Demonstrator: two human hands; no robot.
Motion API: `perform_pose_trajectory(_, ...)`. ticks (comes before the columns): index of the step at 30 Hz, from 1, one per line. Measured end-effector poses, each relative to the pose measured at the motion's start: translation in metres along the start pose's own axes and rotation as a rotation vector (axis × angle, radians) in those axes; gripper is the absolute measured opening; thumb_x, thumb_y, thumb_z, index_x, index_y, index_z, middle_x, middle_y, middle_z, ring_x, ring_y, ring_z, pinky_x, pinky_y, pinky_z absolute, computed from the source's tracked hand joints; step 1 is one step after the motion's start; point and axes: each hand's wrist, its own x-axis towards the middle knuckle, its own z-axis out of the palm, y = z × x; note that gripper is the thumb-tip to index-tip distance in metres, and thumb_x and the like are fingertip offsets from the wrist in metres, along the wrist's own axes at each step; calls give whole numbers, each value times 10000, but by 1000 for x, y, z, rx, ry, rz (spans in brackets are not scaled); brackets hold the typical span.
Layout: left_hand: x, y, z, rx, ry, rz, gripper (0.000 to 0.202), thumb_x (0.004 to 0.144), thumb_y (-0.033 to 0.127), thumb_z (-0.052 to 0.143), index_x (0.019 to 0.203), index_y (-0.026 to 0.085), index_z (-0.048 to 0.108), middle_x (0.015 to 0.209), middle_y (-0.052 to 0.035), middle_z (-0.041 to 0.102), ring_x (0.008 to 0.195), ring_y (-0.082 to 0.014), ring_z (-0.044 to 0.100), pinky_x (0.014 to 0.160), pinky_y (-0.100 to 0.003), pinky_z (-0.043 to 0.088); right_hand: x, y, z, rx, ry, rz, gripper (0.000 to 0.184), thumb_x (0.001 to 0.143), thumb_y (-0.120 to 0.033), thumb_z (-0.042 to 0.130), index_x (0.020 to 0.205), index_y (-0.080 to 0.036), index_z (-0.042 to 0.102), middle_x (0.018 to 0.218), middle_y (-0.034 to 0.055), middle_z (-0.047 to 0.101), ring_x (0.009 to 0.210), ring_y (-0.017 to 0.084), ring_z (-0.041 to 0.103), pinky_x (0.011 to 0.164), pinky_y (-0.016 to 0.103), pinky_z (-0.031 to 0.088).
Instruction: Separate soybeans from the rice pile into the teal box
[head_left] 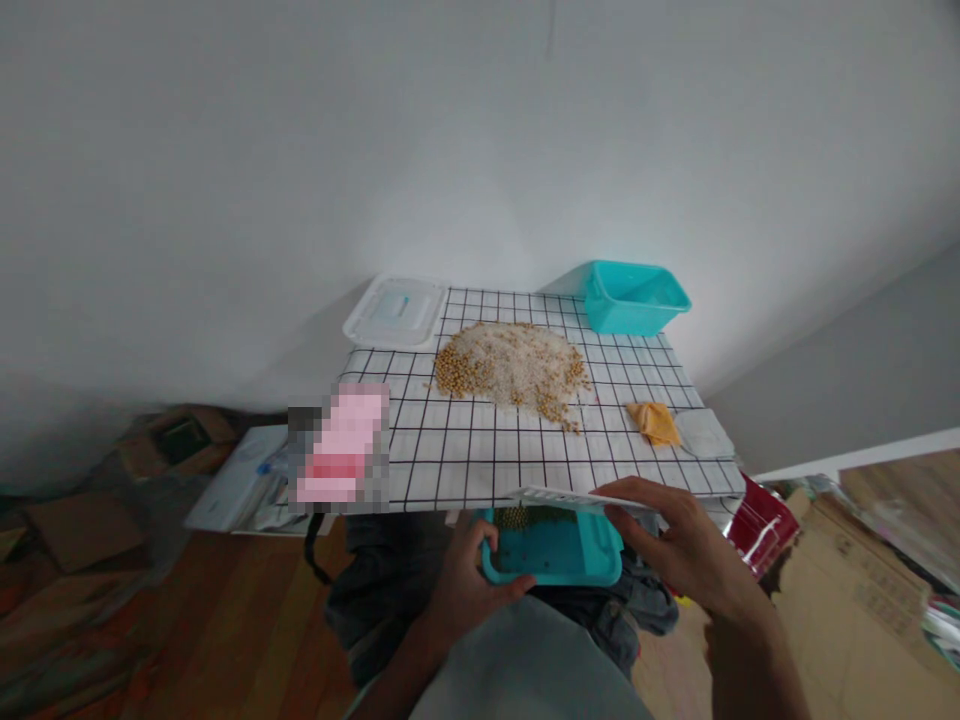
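Fingers, left: on my left hand (469, 585) they curl round the near left edge of the small teal tray (559, 562), thumb hooked over its rim; a firm grasp, low centre of the frame.
Fingers, right: my right hand (679, 548) pinches the white slotted sheet (562, 497) by its right end, thumb beneath and the other fingers pressed together on top.
Sheet: held roughly flat just above the tray, covering its far part; I cannot tell whether the two touch.
Tray: below the near edge of the table, over my lap; a few yellow beans (516, 517) lie at its far left corner.
Table: checked cloth (465, 450) across the middle of the frame.
Pile: mixed rice and beans (514, 367), loose on the cloth, centre.
Teal tub (636, 297): far right corner of the table, well apart from the pile.
White lid (396, 312): far left corner.
Orange cloth (654, 422): right of the pile, just beside a white pad (706, 433).
Red bag (761, 525): right of my right hand, below the table's edge.
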Motion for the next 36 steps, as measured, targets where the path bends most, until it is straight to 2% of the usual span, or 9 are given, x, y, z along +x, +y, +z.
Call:
perform_pose_trajectory(5, -4, 4, -2, -22, -26, 13, 502, 662, 457, 853, 841, 232, 442, 922, -12, 465, 846, -200, 515, 725, -289, 433, 0, 26, -19, -96, 235, 98, 304, 932, -404, 616, 1147, -240, 755, 1060, 62, 778, 928, 247, 726, 708, 292, 602)
perform_pose_trajectory(9, -8, 6, -3, -80, -53, 20, 526, 667, 488, 851, 859, 233, 433, 1041, -37, 469, 900, -207, 526, 760, -300, 441, 7, 54, -31, -110, 426, 214, 388, 905, -463, 624, 1178, -215, 744, 1003, 71, 785, 800, 253, 732, 588, 297, 580)
perform_pose_trajectory(12, -8, 4, -3, -98, -56, 22, 530, 674, 484, 852, 866, 235, 426, 1048, -37, 457, 917, -209, 519, 771, -299, 434, 15, 70, -34, -124, 497, 248, 414, 881, -479, 648, 1160, -191, 749, 948, 76, 788, 754, 250, 728, 605, 309, 574)
perform_pose_trajectory(15, -8, 2, -3, -85, -61, 20, 535, 679, 487, 851, 877, 235, 424, 1016, -28, 442, 894, -202, 504, 762, -294, 422, 22, 74, -32, -150, 479, 251, 422, 878, -482, 649, 1163, -187, 749, 956, 78, 790, 800, 262, 733, 623, 313, 568)
perform_pose_trajectory(23, -8, 1, -3, -90, -58, 22, 548, 672, 514, 848, 857, 234, 416, 1000, -23, 429, 879, -200, 496, 749, -290, 409, 30, 55, -20, -128, 407, 210, 407, 896, -464, 634, 1185, -199, 743, 1010, 68, 787, 822, 242, 733, 648, 290, 565)
perform_pose_trajectory(28, -8, 3, -6, -99, -52, 14, 535, 677, 485, 847, 864, 232, 414, 1008, -26, 429, 876, -196, 497, 743, -286, 411, 32, 47, -13, -129, 396, 201, 406, 896, -463, 632, 1176, -193, 749, 979, 70, 788, 767, 233, 723, 560, 271, 539)
perform_pose_trajectory(34, -7, 0, -5, -71, -47, 14, 528, 665, 463, 859, 857, 230, 426, 959, -11, 419, 838, -188, 487, 718, -281, 400, 26, 34, -5, -100, 348, 159, 359, 921, -431, 607, 1181, -223, 741, 1094, 60, 776, 947, 249, 722, 637, 270, 571)
perform_pose_trajectory(36, -6, -1, -4, -69, -42, 20, 525, 663, 448, 861, 857, 230, 424, 968, -13, 419, 845, -189, 485, 721, -281, 399, 23, 30, -2, -98, 339, 150, 356, 922, -428, 608, 1167, -211, 747, 1086, 70, 776, 944, 251, 724, 630, 267, 575)
